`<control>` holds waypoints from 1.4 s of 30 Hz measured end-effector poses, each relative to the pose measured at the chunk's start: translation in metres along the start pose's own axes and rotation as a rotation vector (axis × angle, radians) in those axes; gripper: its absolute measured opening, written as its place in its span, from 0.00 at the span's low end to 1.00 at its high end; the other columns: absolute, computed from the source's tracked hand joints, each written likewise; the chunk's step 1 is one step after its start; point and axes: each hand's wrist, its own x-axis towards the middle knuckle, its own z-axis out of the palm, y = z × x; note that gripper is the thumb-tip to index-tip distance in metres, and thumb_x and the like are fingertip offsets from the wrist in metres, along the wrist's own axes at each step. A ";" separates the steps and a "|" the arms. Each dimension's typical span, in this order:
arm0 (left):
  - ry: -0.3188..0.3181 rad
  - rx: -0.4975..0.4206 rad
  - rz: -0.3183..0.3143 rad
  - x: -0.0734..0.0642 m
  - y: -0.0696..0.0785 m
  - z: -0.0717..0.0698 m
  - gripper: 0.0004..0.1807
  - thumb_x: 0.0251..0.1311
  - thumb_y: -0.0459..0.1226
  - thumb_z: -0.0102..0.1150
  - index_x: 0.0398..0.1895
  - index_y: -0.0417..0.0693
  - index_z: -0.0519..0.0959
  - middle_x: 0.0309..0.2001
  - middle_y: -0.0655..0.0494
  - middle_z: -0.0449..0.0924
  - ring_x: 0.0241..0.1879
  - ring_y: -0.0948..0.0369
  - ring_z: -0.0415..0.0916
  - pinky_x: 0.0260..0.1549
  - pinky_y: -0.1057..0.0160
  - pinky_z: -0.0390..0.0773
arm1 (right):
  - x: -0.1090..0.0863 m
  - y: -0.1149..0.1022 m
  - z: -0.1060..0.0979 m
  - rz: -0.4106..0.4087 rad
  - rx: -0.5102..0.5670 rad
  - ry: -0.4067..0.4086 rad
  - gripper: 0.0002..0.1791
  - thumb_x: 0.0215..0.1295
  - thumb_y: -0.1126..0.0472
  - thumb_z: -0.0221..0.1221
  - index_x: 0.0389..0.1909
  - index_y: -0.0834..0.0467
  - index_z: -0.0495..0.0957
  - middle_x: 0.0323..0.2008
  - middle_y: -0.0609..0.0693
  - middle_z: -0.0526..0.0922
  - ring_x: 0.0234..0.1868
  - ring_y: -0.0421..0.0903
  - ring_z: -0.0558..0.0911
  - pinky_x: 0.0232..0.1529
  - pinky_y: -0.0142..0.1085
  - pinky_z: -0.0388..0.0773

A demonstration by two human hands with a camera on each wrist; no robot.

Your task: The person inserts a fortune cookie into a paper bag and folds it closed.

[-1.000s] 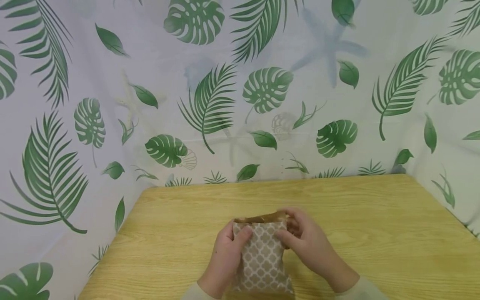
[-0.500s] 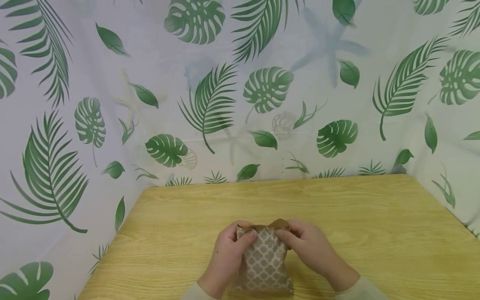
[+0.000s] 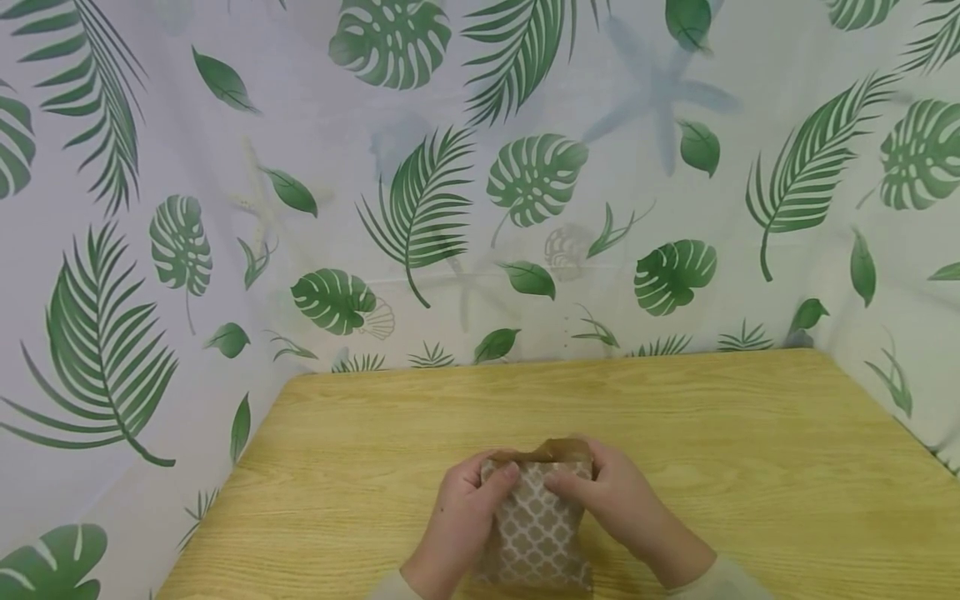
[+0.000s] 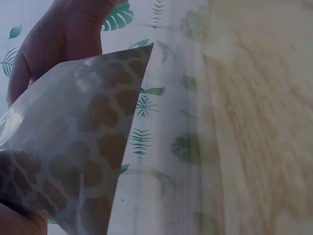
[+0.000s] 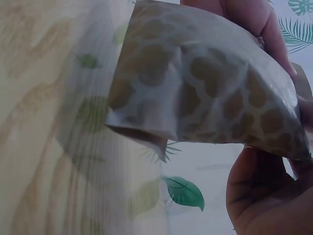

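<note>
A small brown paper bag (image 3: 542, 525) with a white lattice pattern stands between both hands in the head view, its mouth toward the far side of the table. My left hand (image 3: 463, 510) grips the left top edge, thumb on the front face and fingers behind. At the right top edge my right hand (image 3: 626, 498) pinches the same way. The bag's brown back edge rises above the front edge, leaving a gap at the mouth; what is inside is hidden. Both wrist views show the bag's lower end (image 4: 93, 142) up close, creased along one side (image 5: 210, 93).
The wood-grain table (image 3: 360, 450) spreads around the hands. Behind it and at both sides hangs a white cloth (image 3: 465, 250) printed with green leaves, meeting the table's far edge.
The bag and both hands have shifted slightly right. My thumbs have moved closer together across its front. The mouth's rim folded inward half a second ago, and its back edge now stands higher.
</note>
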 end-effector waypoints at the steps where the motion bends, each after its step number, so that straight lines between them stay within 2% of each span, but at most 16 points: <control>1: -0.006 0.004 -0.002 0.000 0.000 0.000 0.17 0.73 0.47 0.56 0.52 0.45 0.84 0.43 0.50 0.85 0.40 0.58 0.82 0.42 0.62 0.81 | 0.000 0.000 -0.001 0.000 0.004 0.004 0.24 0.70 0.54 0.63 0.60 0.63 0.76 0.48 0.57 0.84 0.46 0.55 0.84 0.45 0.42 0.83; 6: -0.015 0.005 -0.013 -0.001 0.001 -0.001 0.20 0.74 0.49 0.52 0.54 0.45 0.83 0.43 0.50 0.86 0.40 0.58 0.83 0.44 0.62 0.81 | 0.000 0.002 -0.003 -0.029 0.001 0.011 0.17 0.73 0.55 0.60 0.53 0.63 0.79 0.45 0.57 0.84 0.45 0.55 0.82 0.46 0.42 0.82; 13: 0.061 0.082 -0.017 0.002 0.000 -0.001 0.20 0.74 0.52 0.52 0.55 0.49 0.83 0.44 0.55 0.86 0.44 0.57 0.82 0.49 0.60 0.79 | 0.000 0.003 0.000 -0.063 -0.071 -0.050 0.21 0.74 0.55 0.60 0.60 0.63 0.75 0.44 0.55 0.85 0.43 0.54 0.85 0.43 0.41 0.84; 19: 0.091 0.103 -0.025 0.003 0.000 0.000 0.20 0.73 0.53 0.52 0.56 0.53 0.82 0.48 0.58 0.84 0.50 0.57 0.79 0.55 0.56 0.74 | -0.002 0.003 0.005 -0.061 -0.160 -0.040 0.24 0.69 0.52 0.65 0.57 0.63 0.76 0.41 0.51 0.87 0.40 0.50 0.86 0.42 0.38 0.84; 22: 0.066 0.064 -0.023 0.003 -0.001 -0.001 0.21 0.73 0.53 0.52 0.56 0.51 0.82 0.47 0.55 0.84 0.48 0.56 0.79 0.53 0.57 0.77 | -0.002 0.003 0.005 -0.051 -0.174 -0.023 0.21 0.70 0.50 0.64 0.54 0.62 0.80 0.39 0.49 0.87 0.39 0.49 0.87 0.41 0.38 0.84; 28: -0.060 -0.051 0.001 0.003 -0.002 -0.007 0.23 0.77 0.50 0.47 0.60 0.47 0.80 0.51 0.49 0.83 0.51 0.52 0.80 0.53 0.58 0.80 | -0.001 0.005 -0.001 -0.032 -0.073 -0.075 0.19 0.75 0.53 0.58 0.55 0.63 0.79 0.41 0.54 0.87 0.42 0.54 0.86 0.44 0.39 0.84; 33: -0.121 -0.134 -0.027 0.003 -0.001 -0.010 0.25 0.77 0.50 0.48 0.66 0.44 0.76 0.56 0.46 0.80 0.53 0.53 0.80 0.55 0.58 0.79 | -0.001 0.007 -0.004 -0.045 -0.057 -0.104 0.19 0.78 0.52 0.53 0.56 0.64 0.78 0.43 0.54 0.87 0.45 0.54 0.85 0.48 0.38 0.82; 37: -0.144 -0.156 -0.034 0.004 0.000 -0.011 0.24 0.78 0.47 0.47 0.67 0.43 0.75 0.58 0.45 0.78 0.53 0.52 0.79 0.55 0.58 0.79 | -0.004 0.007 -0.007 -0.060 -0.087 -0.085 0.20 0.80 0.51 0.49 0.58 0.62 0.78 0.46 0.52 0.86 0.49 0.51 0.84 0.53 0.39 0.79; 39: -0.151 -0.161 -0.026 0.004 0.001 -0.010 0.22 0.79 0.45 0.46 0.66 0.43 0.75 0.58 0.44 0.78 0.53 0.52 0.79 0.53 0.57 0.80 | -0.005 0.006 -0.007 -0.055 -0.128 -0.047 0.21 0.80 0.50 0.49 0.59 0.61 0.78 0.47 0.50 0.86 0.51 0.50 0.83 0.55 0.42 0.77; 42: -0.165 -0.151 -0.012 0.004 0.001 -0.010 0.21 0.79 0.43 0.44 0.65 0.42 0.76 0.58 0.45 0.78 0.53 0.53 0.78 0.53 0.58 0.80 | -0.006 0.005 -0.009 -0.068 -0.199 -0.014 0.20 0.80 0.49 0.50 0.57 0.60 0.79 0.43 0.48 0.86 0.48 0.49 0.83 0.52 0.46 0.78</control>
